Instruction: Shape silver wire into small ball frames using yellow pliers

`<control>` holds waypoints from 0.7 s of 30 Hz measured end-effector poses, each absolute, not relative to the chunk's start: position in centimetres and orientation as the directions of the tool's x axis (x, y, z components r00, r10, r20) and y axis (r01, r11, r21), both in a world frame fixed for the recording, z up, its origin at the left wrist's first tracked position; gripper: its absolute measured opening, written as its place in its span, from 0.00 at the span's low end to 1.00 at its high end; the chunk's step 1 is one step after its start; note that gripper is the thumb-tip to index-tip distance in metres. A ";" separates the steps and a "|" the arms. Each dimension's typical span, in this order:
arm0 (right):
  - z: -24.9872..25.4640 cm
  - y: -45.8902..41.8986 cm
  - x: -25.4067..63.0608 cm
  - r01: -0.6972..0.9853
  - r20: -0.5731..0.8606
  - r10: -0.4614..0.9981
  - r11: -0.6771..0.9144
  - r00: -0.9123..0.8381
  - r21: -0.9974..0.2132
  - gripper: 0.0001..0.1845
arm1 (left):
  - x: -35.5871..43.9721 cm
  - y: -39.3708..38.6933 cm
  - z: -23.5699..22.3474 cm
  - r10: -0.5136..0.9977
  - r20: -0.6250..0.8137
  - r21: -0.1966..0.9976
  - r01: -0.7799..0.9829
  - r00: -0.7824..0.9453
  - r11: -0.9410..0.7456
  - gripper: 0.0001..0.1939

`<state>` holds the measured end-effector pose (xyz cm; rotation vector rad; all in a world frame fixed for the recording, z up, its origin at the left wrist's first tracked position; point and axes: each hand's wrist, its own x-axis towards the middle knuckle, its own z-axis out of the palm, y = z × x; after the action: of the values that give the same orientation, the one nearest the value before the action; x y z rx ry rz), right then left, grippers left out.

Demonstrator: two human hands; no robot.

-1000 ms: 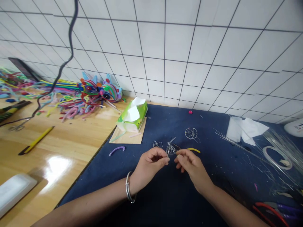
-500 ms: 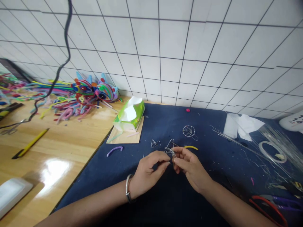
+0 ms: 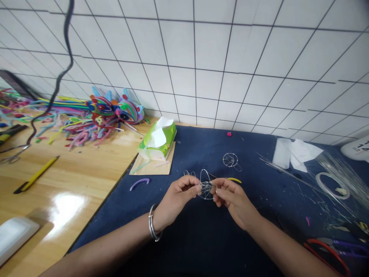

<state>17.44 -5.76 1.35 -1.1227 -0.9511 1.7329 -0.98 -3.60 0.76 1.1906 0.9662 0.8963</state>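
Note:
Over the dark blue mat (image 3: pixel 201 238), my left hand (image 3: pixel 175 198) and my right hand (image 3: pixel 232 200) pinch a small tangle of thin silver wire (image 3: pixel 206 187) between their fingertips. The left wrist wears a silver bangle (image 3: pixel 152 229). Just beyond the hands lie another small bent wire piece (image 3: pixel 188 173), a round coil of wire (image 3: pixel 230 160) and a short yellow pipe cleaner piece (image 3: pixel 235 179).
A green tissue pack (image 3: pixel 158 140) sits on a brown board at the mat's left edge. A purple curved piece (image 3: pixel 139 183) lies nearby. Colourful pipe cleaners (image 3: pixel 83 119) pile up on the wooden table, with a yellow cutter (image 3: pixel 36 175). Straight wires (image 3: pixel 331 173) and red-handled pliers (image 3: pixel 331 250) lie right.
The hands drew together on the wire tangle and lifted it slightly; the wire now shows as a rounder loop between the fingertips. The view shifted a little.

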 end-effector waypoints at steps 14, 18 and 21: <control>0.9 -5.4 17.6 -0.383 -0.359 0.920 -0.392 -0.156 -0.836 0.18 | -0.6 -4.2 0.4 0.878 -0.172 0.964 -0.107 0.446 0.243 0.11; 1.2 -5.4 17.8 -0.334 -0.293 0.950 -0.312 -0.107 -0.889 0.19 | -0.5 -4.1 0.4 0.865 -0.201 0.957 -0.099 0.459 0.274 0.10; 1.4 -5.4 17.8 -0.310 -0.283 0.954 -0.299 -0.097 -0.903 0.15 | -0.5 -4.0 0.1 0.880 -0.220 0.953 -0.099 0.421 0.285 0.09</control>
<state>17.83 -5.37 1.36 -1.1416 -0.8382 1.5984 -0.47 -4.05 0.07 1.0765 0.9058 0.7912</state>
